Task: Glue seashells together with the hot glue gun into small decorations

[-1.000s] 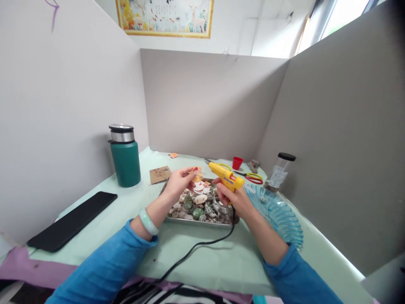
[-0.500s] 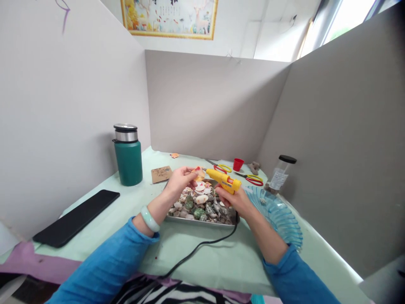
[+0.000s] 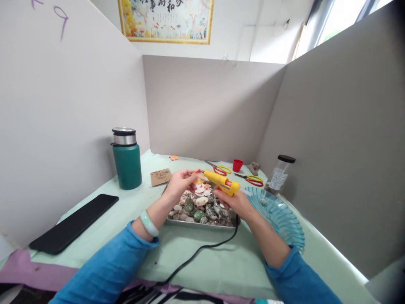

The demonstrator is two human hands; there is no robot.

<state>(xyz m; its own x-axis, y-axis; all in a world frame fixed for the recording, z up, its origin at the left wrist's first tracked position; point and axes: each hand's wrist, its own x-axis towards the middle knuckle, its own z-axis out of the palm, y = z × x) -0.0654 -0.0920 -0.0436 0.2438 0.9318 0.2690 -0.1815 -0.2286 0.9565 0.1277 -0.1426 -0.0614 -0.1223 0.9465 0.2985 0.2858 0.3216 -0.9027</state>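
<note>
Above the far part of the shell tray (image 3: 202, 225), the left hand (image 3: 179, 185) pinches a small orange piece (image 3: 199, 179). The right hand (image 3: 236, 202) grips a yellow glue gun (image 3: 220, 181), pointed toward that piece; a green bottle (image 3: 127, 166) stands left of the tray.

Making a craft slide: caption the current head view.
The right hand points a yellow glue gun at an orange piece held in the left hand, by a tray of shells.

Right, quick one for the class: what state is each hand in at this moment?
Left hand: closed, pinching a small orange-and-red piece.
Right hand: closed, holding the yellow hot-glue gun.
</note>
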